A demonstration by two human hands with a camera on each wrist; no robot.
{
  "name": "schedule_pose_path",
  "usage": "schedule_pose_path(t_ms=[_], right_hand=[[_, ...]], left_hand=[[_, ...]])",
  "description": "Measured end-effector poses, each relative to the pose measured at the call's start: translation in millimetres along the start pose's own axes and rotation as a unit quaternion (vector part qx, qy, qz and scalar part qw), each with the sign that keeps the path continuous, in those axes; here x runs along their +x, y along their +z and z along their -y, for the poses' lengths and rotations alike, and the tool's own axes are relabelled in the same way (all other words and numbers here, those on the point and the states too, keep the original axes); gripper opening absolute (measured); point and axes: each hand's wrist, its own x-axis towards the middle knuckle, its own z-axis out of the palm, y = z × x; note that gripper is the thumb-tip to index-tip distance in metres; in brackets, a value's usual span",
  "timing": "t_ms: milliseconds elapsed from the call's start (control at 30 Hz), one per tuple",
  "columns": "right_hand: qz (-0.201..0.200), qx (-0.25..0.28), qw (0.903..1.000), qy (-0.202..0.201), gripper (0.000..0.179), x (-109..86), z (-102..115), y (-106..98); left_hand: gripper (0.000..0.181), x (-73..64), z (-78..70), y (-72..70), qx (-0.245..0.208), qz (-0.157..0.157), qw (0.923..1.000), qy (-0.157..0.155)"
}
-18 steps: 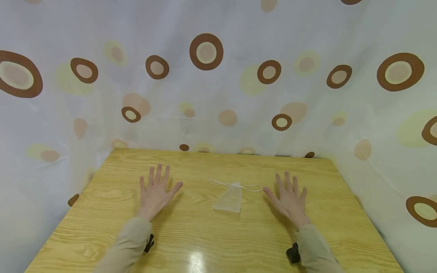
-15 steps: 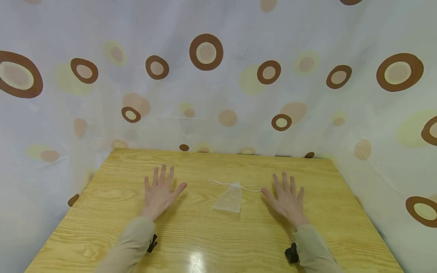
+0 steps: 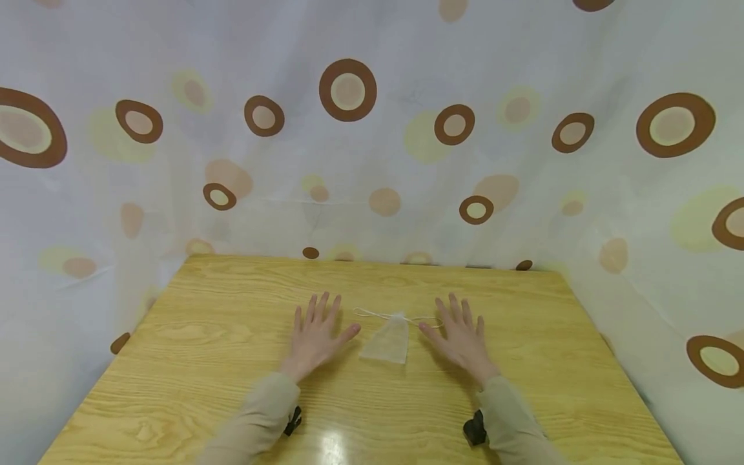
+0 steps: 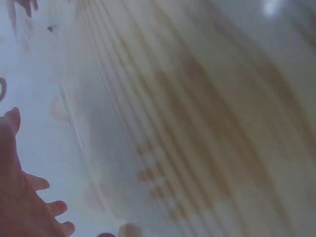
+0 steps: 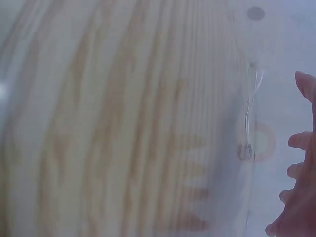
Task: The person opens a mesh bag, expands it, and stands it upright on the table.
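A small translucent white drawstring pouch lies flat on the wooden table, its neck toward the back. White cord loops spread from the neck to either side. My left hand, fingers spread, is just left of the pouch, its thumb near the left edge. To the right, my right hand has its fingers spread too; its thumb and forefinger overlap the right cord loop in the head view. Neither hand holds anything. The right wrist view shows the white cord beyond the fingers. Spread fingers show at the left wrist view's edge.
The wood-grain table reflects a bright light near its front. A pale curtain with brown and beige circles encloses the back and both sides. A black wrist device sits at the right sleeve, another at the left.
Both hands have moved inward toward the pouch, the left hand moving right and the right hand moving left. The pouch stays in place on the table.
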Motion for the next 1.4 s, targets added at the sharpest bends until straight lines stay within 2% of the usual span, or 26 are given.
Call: schedule_pose_path(t_ms=[300,533,733,900,1133,1267,1400], right_hand=[[0.029,0.047,0.9985,-0.008,0.077,4.7,9.4,10.3],[0.019,0.078,0.9960,-0.041,0.064,9.1,14.6,14.9],[0.000,0.122,0.9910,-0.056,0.055,8.0,16.3,16.5],[-0.003,0.156,0.9868,-0.044,0.050,8.3,15.8,13.7],[0.014,0.187,0.9816,-0.033,0.046,10.5,23.1,10.5],[0.019,0.190,0.9811,-0.032,0.045,12.4,28.6,10.0],[0.015,0.213,0.9763,-0.034,0.043,17.4,34.2,8.9]], left_hand=[[0.079,4.5,-35.3,14.4,-0.073,0.023,0.9962,0.040],[0.071,9.4,-49.6,26.1,-0.101,0.029,0.9926,0.061],[0.055,11.1,-50.4,34.5,-0.093,0.023,0.9936,0.059],[0.034,13.4,-47.7,36.3,-0.103,0.020,0.9924,0.065],[0.007,14.3,-38.9,27.1,-0.128,0.002,0.9874,0.093],[0.005,14.3,-34.5,21.1,-0.146,-0.013,0.9833,0.108],[0.006,15.7,-30.3,15.5,-0.155,-0.028,0.9795,0.125]])
